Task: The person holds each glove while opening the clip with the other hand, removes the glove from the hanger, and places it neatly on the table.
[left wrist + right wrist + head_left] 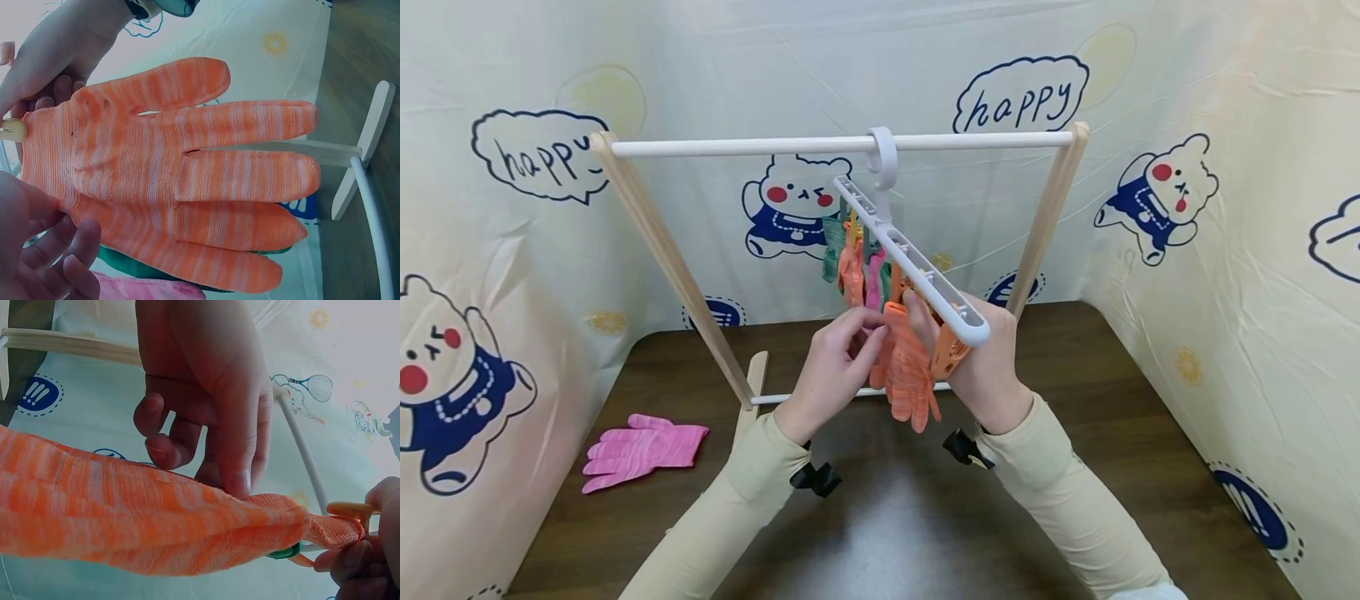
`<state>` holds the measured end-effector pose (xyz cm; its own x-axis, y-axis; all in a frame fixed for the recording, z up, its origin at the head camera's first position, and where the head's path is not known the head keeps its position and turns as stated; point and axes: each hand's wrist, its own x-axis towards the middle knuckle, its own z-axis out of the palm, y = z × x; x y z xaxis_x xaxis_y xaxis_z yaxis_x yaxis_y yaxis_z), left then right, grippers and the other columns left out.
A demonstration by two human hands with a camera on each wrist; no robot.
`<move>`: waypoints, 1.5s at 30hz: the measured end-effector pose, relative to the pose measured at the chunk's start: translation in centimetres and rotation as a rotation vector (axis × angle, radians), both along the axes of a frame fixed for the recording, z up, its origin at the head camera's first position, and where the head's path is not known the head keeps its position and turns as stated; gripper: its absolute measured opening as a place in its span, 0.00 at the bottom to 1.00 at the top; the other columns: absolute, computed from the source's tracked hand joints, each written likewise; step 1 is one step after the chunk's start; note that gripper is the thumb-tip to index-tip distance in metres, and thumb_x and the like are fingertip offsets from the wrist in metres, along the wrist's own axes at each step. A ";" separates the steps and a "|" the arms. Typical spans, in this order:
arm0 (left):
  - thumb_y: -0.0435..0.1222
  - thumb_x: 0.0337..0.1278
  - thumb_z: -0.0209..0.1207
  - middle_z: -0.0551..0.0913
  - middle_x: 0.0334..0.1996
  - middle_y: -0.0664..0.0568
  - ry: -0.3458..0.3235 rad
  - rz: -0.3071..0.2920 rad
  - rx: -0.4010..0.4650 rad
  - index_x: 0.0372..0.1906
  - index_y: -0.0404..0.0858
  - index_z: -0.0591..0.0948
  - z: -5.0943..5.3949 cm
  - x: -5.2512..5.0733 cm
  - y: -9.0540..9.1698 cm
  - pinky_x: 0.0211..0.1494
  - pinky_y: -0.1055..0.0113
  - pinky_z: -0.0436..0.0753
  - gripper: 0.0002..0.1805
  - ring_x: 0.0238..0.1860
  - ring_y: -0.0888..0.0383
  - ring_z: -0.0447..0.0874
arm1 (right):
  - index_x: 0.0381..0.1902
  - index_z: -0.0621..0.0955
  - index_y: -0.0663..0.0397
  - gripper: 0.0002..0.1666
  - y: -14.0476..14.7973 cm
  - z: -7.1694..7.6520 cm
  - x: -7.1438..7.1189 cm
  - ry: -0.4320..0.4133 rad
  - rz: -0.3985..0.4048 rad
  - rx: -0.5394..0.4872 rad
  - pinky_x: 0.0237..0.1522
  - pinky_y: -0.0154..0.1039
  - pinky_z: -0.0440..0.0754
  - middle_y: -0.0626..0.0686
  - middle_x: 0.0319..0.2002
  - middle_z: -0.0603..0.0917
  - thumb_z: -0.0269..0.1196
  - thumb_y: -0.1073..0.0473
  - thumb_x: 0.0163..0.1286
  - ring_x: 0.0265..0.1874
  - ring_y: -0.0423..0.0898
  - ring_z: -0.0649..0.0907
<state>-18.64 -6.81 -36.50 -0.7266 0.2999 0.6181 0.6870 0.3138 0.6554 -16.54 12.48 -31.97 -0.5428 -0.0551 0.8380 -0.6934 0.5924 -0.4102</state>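
Note:
An orange knit glove hangs fingers down below a white hanger. At its cuff, my left hand pinches the glove's edge; in the right wrist view the left hand's fingertip rests against the knit. My right hand is partly hidden behind the hanger bar. A yellow-orange clip sits on the cuff, and the right hand holds it between thumb and fingers. Another orange clip hangs at the hanger's near end. The left wrist view shows the glove spread flat.
The hanger hooks over a white rod between wooden posts. Further along hang an orange glove, a green glove and a pink one. A pink glove lies on the dark table at left.

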 end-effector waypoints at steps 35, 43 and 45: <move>0.32 0.74 0.60 0.80 0.35 0.51 -0.053 0.054 -0.037 0.49 0.37 0.83 -1.5 0.2 -1.8 0.30 0.69 0.79 0.06 0.29 0.57 0.75 | 0.42 0.89 0.60 0.14 1.3 -0.6 -0.4 -0.066 0.043 -0.059 0.29 0.36 0.84 0.53 0.28 0.89 0.77 0.56 0.63 0.27 0.46 0.89; 0.33 0.74 0.61 0.81 0.35 0.52 -0.063 0.071 -0.030 0.50 0.38 0.83 -1.8 0.2 -2.4 0.30 0.69 0.79 0.06 0.30 0.58 0.76 | 0.46 0.89 0.62 0.16 1.3 -0.6 -0.4 -0.012 0.024 0.000 0.35 0.44 0.88 0.57 0.39 0.92 0.76 0.57 0.65 0.35 0.50 0.92; 0.33 0.74 0.60 0.80 0.34 0.52 -0.061 0.080 -0.028 0.49 0.38 0.83 -1.8 0.3 -2.6 0.30 0.68 0.79 0.06 0.29 0.58 0.75 | 0.42 0.88 0.63 0.15 1.3 -0.5 -0.4 0.006 0.006 0.035 0.33 0.43 0.88 0.57 0.36 0.91 0.75 0.57 0.65 0.32 0.51 0.91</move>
<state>-18.30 -9.42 -38.32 -0.7847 0.2563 0.5643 0.6184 0.3849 0.6852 -16.97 13.79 -32.48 -0.5377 -0.0882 0.8385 -0.6994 0.6020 -0.3852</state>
